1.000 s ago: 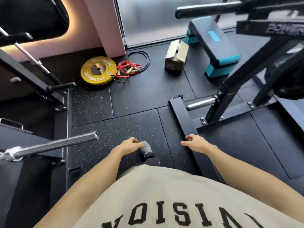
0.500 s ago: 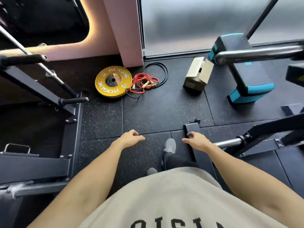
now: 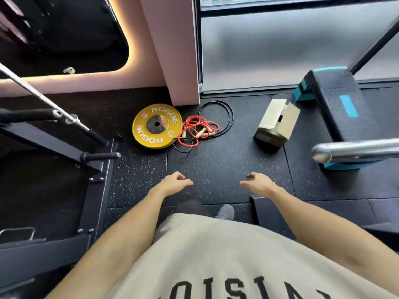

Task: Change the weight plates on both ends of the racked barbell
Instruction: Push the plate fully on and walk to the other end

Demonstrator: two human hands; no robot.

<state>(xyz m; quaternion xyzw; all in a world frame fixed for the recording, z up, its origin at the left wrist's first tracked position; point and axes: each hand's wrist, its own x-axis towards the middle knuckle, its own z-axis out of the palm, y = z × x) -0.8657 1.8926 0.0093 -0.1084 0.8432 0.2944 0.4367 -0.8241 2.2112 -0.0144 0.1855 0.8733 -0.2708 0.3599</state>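
The black speckled rubber floor is lying under everything, and it is carrying many things a foot could catch on. The black and teal plastic step block is sitting at the right, well apart from the person.

The shiny round steel bar end is poking in from the right at about body height, and no plate is showing on it. It is probably the barbell's sleeve, but the rest is out of view. Someone walking forward could bump a hip or arm on it.

The flat yellow round weight plate marked 15 is lying on the floor by the pink wall corner, ahead and a little left. It looks heavy. Lifted with a weak hold, it could slip and drop on toes.

The red skipping rope with wooden handles is lying just beside the plate, maybe touching its edge. A foot could tangle in it, or it could come up with the plate.

The left hand and right hand are hanging in the air, fingers loosely spread, holding nothing.
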